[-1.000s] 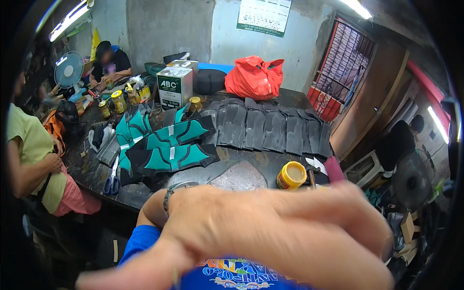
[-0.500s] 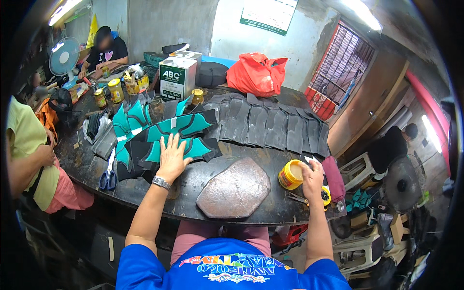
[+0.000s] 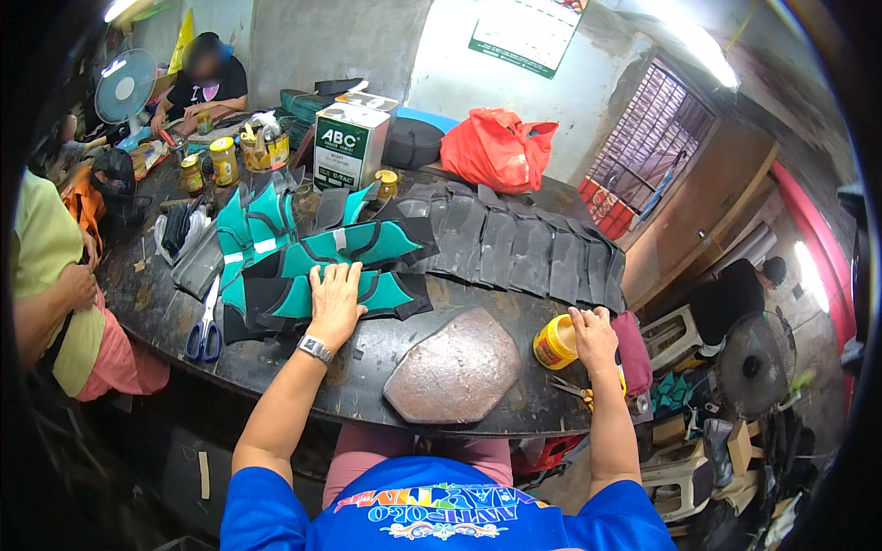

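Note:
My left hand point(image 3: 335, 305) lies with fingers stretched out on a teal and black cut fabric piece point(image 3: 386, 292). A similar teal and black piece point(image 3: 367, 243) lies just beyond my fingertips. On the right, my right hand point(image 3: 595, 338) is at the rim of a yellow jar point(image 3: 554, 343) with pale stuff inside. Its fingers are bent and closed; what they hold is hidden. Between my arms sits a flat, many-sided stone slab point(image 3: 452, 367). Small scissors point(image 3: 571, 390) lie near my right wrist, partly covered by it.
Blue-handled scissors point(image 3: 204, 338) lie at the left. Overlapping black pieces point(image 3: 524, 243) form a row across the back right. A green and white tin point(image 3: 349, 147), yellow jars point(image 3: 223, 161) and a red bag point(image 3: 499, 151) stand farther back. A person point(image 3: 55, 285) is close on the left.
The view has shifted slightly. My right hand has turned and its fingers have bent down at the jar; the white thing by it no longer shows. My left hand stays on the teal piece.

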The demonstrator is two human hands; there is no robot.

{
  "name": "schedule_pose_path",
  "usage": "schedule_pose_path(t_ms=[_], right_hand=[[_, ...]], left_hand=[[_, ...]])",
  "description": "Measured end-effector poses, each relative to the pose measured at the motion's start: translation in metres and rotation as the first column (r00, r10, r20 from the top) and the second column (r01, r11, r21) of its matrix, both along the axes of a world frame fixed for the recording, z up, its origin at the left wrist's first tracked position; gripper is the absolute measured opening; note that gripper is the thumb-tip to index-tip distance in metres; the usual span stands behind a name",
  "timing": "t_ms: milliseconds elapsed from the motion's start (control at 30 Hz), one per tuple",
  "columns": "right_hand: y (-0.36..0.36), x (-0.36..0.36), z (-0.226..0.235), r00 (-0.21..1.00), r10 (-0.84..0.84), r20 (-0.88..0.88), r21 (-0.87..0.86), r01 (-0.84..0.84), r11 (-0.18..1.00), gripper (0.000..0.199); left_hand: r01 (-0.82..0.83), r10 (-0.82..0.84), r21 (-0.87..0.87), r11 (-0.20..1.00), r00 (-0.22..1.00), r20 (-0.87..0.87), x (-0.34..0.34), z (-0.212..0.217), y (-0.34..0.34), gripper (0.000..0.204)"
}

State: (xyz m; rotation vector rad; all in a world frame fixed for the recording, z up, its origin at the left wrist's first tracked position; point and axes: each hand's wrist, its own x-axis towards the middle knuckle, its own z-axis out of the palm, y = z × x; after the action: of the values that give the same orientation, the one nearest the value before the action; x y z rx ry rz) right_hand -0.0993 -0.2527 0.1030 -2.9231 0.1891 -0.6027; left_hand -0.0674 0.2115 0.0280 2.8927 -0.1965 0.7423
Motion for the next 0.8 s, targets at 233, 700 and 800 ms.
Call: schedule_pose_path(t_ms=[233,700,800], right_hand=[[0.001,-0.019,0.015,0.964,-0.194,-0.185,-0.25,0.144,0.957,0.078],[0.085,-0.081,0.001,0.721,0.684,-0.112,0.813,-0.33,0.481,0.069],[0.111,-0.071,-0.011,0.717,0.607,0.342,0.849,-0.513,0.128,0.087]], left_hand=[[0.096,-0.119,-0.131,0.987,0.976,-0.184,0.003,0.031,0.004,0.043],[0.17,-0.638,-0.984,-0.057,0.751,0.167,0.003,0.085,0.01,0.019],[0.012,-0.742,-0.972,-0.233,0.645,0.185,-0.014,0.078,-0.026,0.021]])
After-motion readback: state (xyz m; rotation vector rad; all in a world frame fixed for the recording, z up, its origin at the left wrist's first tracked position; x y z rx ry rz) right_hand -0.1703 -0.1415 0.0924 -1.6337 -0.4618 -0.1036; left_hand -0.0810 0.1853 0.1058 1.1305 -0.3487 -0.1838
